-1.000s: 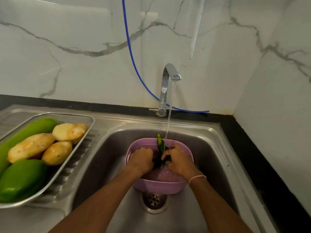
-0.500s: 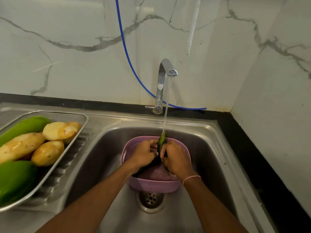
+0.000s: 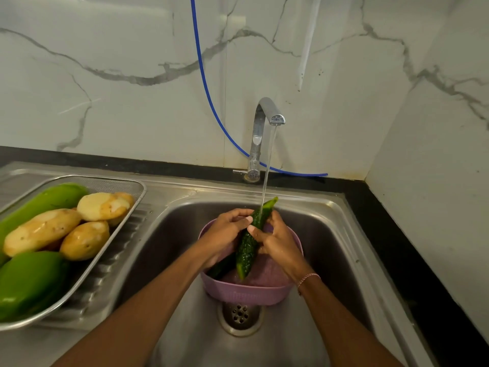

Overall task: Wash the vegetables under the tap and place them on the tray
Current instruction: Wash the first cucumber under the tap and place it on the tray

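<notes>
Both hands are over the sink (image 3: pixel 172 247), working a knobbly dark green bitter gourd (image 3: pixel 247 247) under the running tap (image 3: pixel 260 128). The gourd is tilted, its pale tip up and to the right, and the thin stream of water lands on its upper part. Its lower end points down into a pink colander (image 3: pixel 248 294) that sits in the basin just behind the drain (image 3: pixel 239 315).

The left hand (image 3: pixel 225 234) grips the upper half from the left with its fingers curled round it. The right hand (image 3: pixel 277 239) closes on it from the other side, thumb laid across the front and fingers wrapped behind.

Under the left hand something dark green lies in the colander, possibly a second gourd (image 3: pixel 221 267).

On the draining board to the left, well apart from the hands, the steel tray (image 3: pixel 113 182) holds pale potatoes (image 3: pixel 42 231) and large smooth green vegetables (image 3: pixel 29 282).
</notes>
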Action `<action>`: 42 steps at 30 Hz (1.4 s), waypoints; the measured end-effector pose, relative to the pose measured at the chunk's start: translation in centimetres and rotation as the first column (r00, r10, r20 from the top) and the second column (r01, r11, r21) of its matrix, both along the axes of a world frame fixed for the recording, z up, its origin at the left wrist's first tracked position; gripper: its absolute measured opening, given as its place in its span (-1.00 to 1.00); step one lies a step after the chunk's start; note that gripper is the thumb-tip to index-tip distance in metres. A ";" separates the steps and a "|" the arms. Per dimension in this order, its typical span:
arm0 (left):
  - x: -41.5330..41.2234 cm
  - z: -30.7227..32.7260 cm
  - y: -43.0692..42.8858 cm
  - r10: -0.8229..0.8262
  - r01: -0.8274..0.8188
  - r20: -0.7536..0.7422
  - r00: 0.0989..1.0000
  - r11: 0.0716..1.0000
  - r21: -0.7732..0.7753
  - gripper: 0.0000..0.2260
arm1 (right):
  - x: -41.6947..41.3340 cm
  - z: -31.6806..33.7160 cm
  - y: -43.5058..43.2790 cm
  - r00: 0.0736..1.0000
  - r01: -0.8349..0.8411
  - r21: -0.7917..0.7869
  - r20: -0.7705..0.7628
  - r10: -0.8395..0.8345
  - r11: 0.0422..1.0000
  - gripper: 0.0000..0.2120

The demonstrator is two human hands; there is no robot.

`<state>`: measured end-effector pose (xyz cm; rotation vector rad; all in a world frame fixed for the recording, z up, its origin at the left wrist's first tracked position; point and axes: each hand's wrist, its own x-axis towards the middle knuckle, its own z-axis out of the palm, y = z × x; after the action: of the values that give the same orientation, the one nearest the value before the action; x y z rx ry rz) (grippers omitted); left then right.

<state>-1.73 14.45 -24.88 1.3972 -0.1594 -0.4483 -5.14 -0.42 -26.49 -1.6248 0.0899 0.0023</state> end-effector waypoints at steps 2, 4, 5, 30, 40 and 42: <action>-0.1 0.1 0.1 -0.076 0.077 -0.043 0.996 0.996 0.041 -0.77 | -0.1 0.3 0.1 1.000 0.024 0.034 -0.020 -0.023 0.999 -0.65; -0.2 0.0 0.4 -0.192 0.200 -0.078 0.978 0.975 0.096 -0.77 | 0.0 0.3 -0.1 0.994 0.102 0.003 -0.026 -0.102 0.995 -0.70; -0.4 0.1 0.5 -0.256 0.265 -0.095 0.962 0.959 0.104 -0.77 | 0.0 0.2 -0.3 0.990 0.143 -0.048 -0.007 -0.143 0.989 -0.72; 2.1 -1.0 2.8 -0.392 -0.211 0.442 0.807 0.507 0.835 -0.58 | 0.1 0.5 -1.4 0.987 0.162 0.195 -0.013 -0.162 0.967 -0.88; 1.8 -0.3 2.6 -0.398 -0.061 0.353 0.847 0.587 0.807 -0.56 | -0.2 0.6 -1.0 0.999 0.029 0.190 -0.038 -0.023 0.981 -0.82; 1.5 -0.2 2.3 -0.407 -0.006 0.336 0.849 0.629 0.778 -0.59 | -0.3 0.5 -0.9 1.000 -0.024 0.146 -0.008 0.025 0.989 -0.70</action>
<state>-0.25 16.73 -25.09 2.3523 -0.6156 -0.3511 -5.49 -1.34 -25.94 -1.4799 0.0759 0.0350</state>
